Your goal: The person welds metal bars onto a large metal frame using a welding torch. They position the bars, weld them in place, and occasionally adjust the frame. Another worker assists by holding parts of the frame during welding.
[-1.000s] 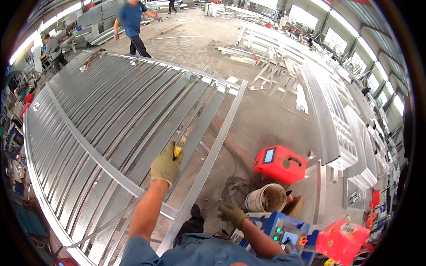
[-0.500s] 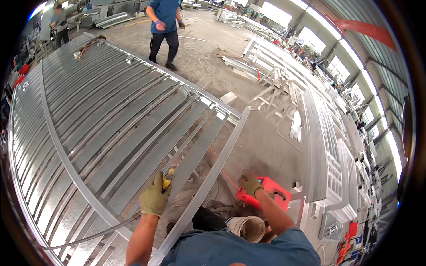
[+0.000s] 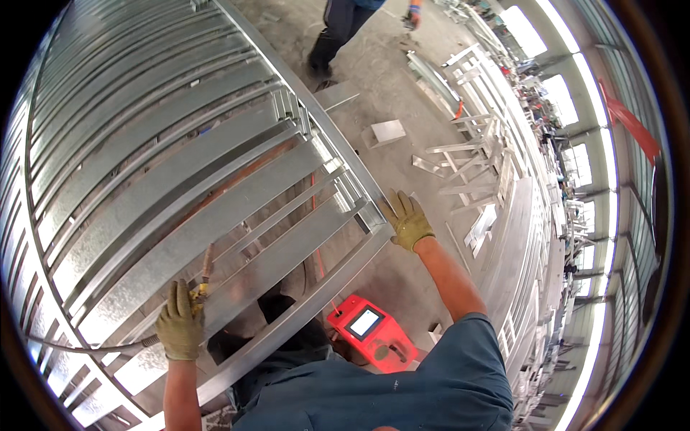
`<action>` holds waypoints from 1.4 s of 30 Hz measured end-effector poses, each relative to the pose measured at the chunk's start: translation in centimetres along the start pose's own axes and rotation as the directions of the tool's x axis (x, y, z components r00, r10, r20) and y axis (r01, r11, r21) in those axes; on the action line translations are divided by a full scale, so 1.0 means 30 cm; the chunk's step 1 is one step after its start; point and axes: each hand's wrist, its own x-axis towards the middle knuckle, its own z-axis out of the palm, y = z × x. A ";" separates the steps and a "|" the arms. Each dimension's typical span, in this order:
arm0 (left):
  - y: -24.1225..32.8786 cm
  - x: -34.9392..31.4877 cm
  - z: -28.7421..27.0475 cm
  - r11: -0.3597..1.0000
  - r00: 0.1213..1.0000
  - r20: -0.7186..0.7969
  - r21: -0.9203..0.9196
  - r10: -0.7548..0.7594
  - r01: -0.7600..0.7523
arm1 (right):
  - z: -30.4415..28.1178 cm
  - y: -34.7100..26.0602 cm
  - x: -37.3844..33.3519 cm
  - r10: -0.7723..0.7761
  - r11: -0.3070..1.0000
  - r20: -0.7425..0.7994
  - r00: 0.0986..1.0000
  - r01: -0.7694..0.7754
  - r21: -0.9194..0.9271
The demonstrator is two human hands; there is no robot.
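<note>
My left hand [image 3: 180, 325], in an olive work glove, is closed around what looks like a welding torch [image 3: 208, 266] with a yellow body and a copper-brown tip. A dark cable [image 3: 93, 350] runs off to the left from beneath that hand. Galvanised slats [image 3: 237, 190] of a large metal frame lie right under the torch. My right hand [image 3: 408, 221], gloved the same way, has its fingers spread at the outer corner of the frame, and its fingertips touch the end of the near rail [image 3: 316, 287].
Below the near rail stands a red box-shaped machine [image 3: 397, 332] with a lit screen. A co-worker's dark-trousered legs [image 3: 338, 36] are beyond the frame's far rail. White trestles [image 3: 492, 147] and stacked metal lengths [image 3: 514, 223] line the right. A metal offcut [image 3: 388, 131] lies on the floor.
My right hand has moved up from beside the red machine to the frame corner, its fingers spreading. The view has shifted and turned. The co-worker appears closer to the frame.
</note>
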 end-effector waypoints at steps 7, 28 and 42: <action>0.034 -0.013 0.040 0.989 0.991 -0.132 0.151 0.012 0.008 | 0.133 0.094 0.155 -0.230 0.967 -0.218 0.949 0.247 0.054; 0.034 -0.004 0.061 0.990 0.991 -0.132 0.138 0.040 -0.022 | 0.306 -0.369 -0.035 0.285 -0.921 0.690 0.665 -0.010 0.390; 0.044 0.006 0.064 0.991 0.990 -0.139 0.133 0.040 -0.021 | 0.253 -0.341 0.134 0.280 -0.942 0.802 0.528 -0.011 0.336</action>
